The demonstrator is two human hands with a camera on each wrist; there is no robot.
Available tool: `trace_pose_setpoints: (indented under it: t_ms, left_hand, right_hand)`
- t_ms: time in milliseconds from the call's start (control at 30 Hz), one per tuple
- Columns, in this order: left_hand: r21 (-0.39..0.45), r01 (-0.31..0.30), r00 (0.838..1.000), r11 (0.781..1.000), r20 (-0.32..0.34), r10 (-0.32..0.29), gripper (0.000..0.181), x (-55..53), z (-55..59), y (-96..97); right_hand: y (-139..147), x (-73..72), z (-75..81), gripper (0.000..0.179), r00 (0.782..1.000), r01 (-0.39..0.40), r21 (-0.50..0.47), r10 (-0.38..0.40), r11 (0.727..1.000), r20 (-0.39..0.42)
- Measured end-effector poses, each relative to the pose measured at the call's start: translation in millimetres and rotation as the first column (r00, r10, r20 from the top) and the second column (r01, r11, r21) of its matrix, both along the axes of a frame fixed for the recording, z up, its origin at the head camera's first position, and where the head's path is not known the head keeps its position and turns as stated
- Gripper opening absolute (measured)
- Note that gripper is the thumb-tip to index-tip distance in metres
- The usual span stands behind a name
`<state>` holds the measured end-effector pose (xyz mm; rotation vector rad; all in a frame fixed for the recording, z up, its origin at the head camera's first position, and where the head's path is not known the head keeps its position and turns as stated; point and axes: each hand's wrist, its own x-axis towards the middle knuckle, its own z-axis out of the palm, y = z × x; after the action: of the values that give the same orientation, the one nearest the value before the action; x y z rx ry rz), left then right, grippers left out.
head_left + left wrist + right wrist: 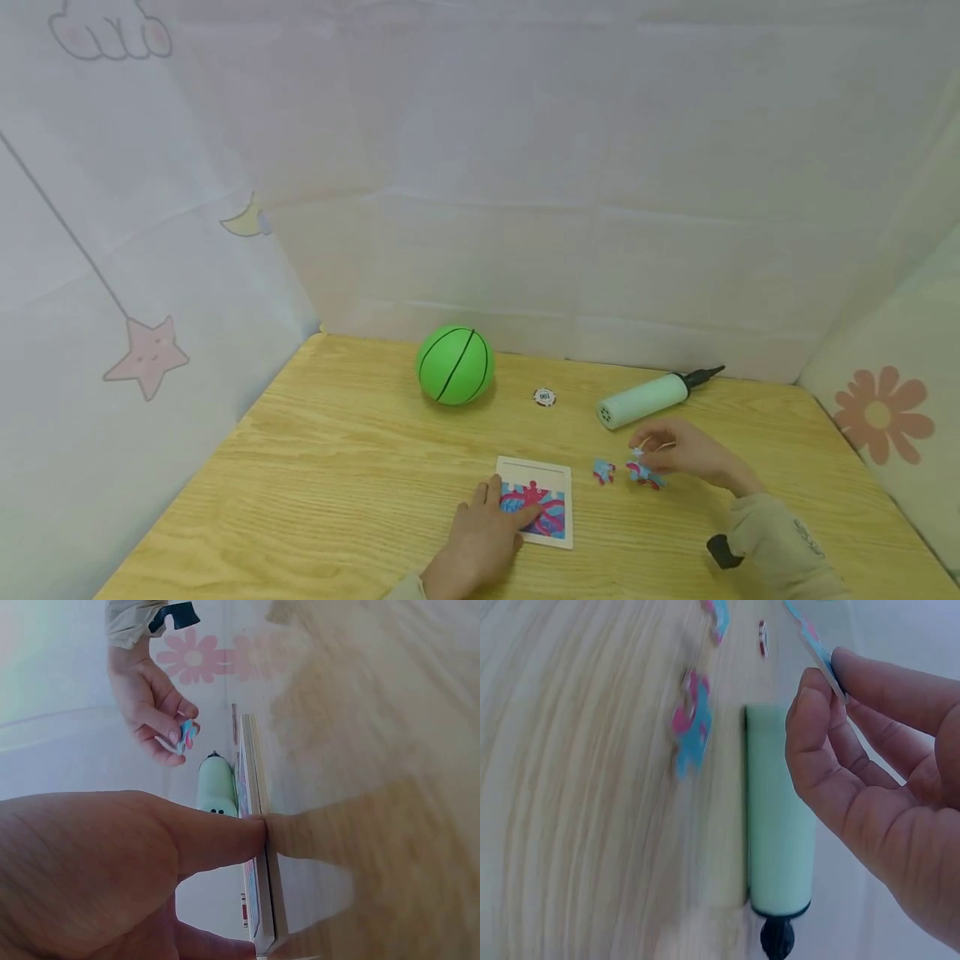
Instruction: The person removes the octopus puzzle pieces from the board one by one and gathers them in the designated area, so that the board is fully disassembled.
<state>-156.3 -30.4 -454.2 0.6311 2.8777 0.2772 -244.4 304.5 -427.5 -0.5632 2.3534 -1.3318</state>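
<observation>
A white puzzle tray lies on the table, its lower part filled with a pink octopus on blue. My left hand rests over its left side, one finger stretched across the picture. In the left wrist view a digit touches the edge of the tray. To the right, my right hand pinches a blue-and-pink puzzle piece between thumb and fingers, raised above the table. Below that hand lies a loose puzzle piece; a second loose piece is nearer the tray.
Behind the pieces lies a pale green hand pump with a black nozzle. A green ball stands near the back edge, with a white poker chip to its right. Printed cloth walls surround the wooden table.
</observation>
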Motion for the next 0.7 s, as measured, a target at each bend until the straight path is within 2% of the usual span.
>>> trace_pose_setpoints:
  t_ms: [133, 367, 533, 700]
  left_hand:
    - [0.005, -0.009, 1.0, 1.0, 0.004, 0.009, 0.043, -0.7, -1.0, -0.4]
    - [0.019, -0.018, 1.0, 1.0, 0.009, 0.017, 0.043, -1.3, -1.2, -1.1]
    - [0.029, -0.02, 0.999, 0.999, 0.04, 0.019, 0.044, -2.1, -0.4, -0.6]
    - [0.026, -0.016, 0.999, 1.0, 0.035, 0.015, 0.044, -1.8, -0.6, 0.1]
  right_hand:
    - [18, 1.5, -2.2, 0.03, 1.0, 0.013, 0.012, -0.013, 1.0, 0.004]
    - [42, 5.6, -8.6, 0.032, 0.997, 0.059, 0.014, -0.059, 0.998, 0.056]
    - [60, 8.8, -12.3, 0.031, 0.997, 0.044, 0.003, -0.044, 0.999, 0.066]
    - [76, 13.5, -16.4, 0.029, 0.992, 0.015, -0.003, -0.014, 1.0, 0.127]
